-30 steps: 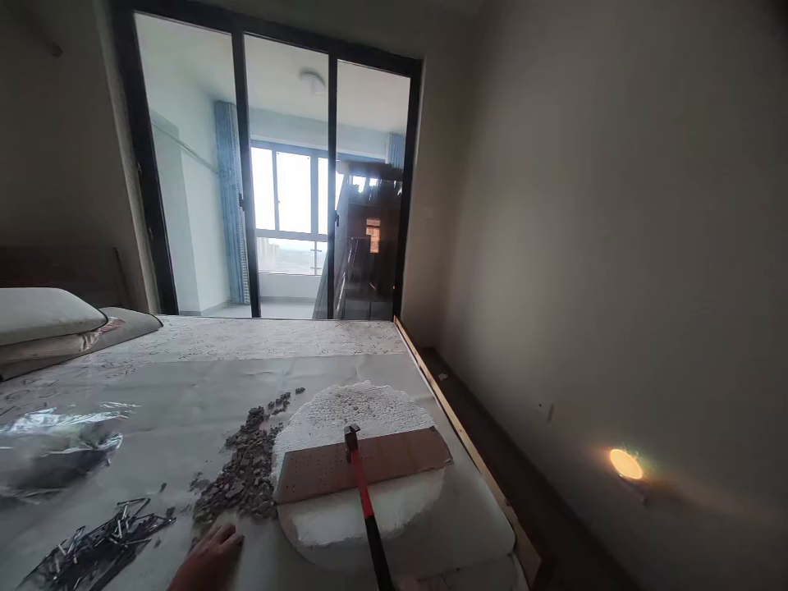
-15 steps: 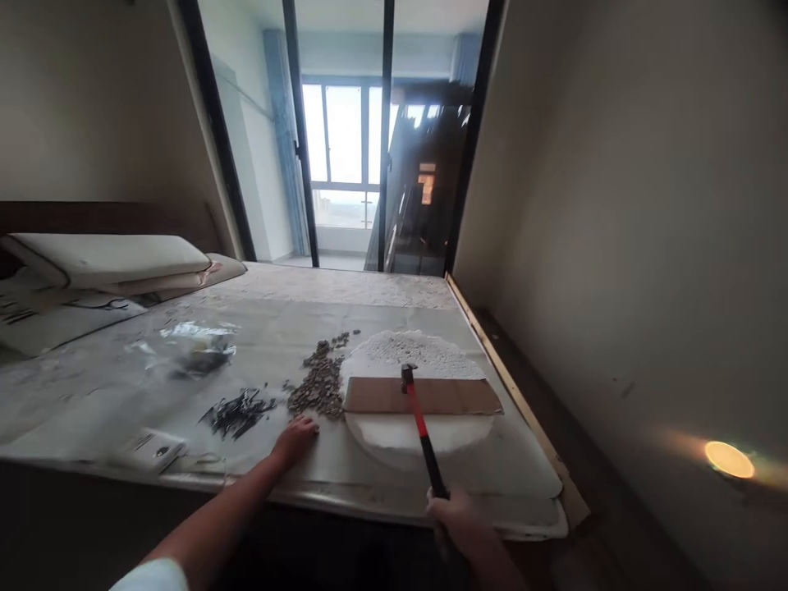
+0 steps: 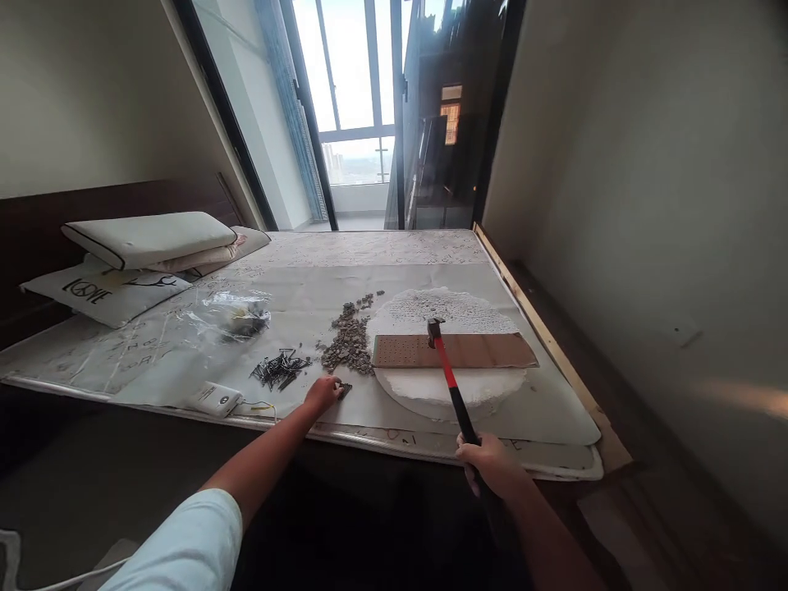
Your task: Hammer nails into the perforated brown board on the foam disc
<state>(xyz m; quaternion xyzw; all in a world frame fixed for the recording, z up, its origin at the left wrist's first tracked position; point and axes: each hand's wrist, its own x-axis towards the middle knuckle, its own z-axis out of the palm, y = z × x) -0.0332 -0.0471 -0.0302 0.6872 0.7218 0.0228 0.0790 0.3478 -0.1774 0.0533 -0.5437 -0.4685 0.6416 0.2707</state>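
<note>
The 1 camera, worn on the head, looks from above the near edge of the bed point(image 3: 382, 248), forward and down across it. It faces the window point(image 3: 350, 90), which lies well beyond, cut by the top edge. The headboard point(image 3: 37, 234) comes in at the left and the wall point(image 3: 652, 205) fills the right, so the view is wide. Both arms enter from below, nearest the lens; the left hand point(image 3: 322, 394) and right hand point(image 3: 492, 464) sit below mid-height, near enough to show fingers.
</note>
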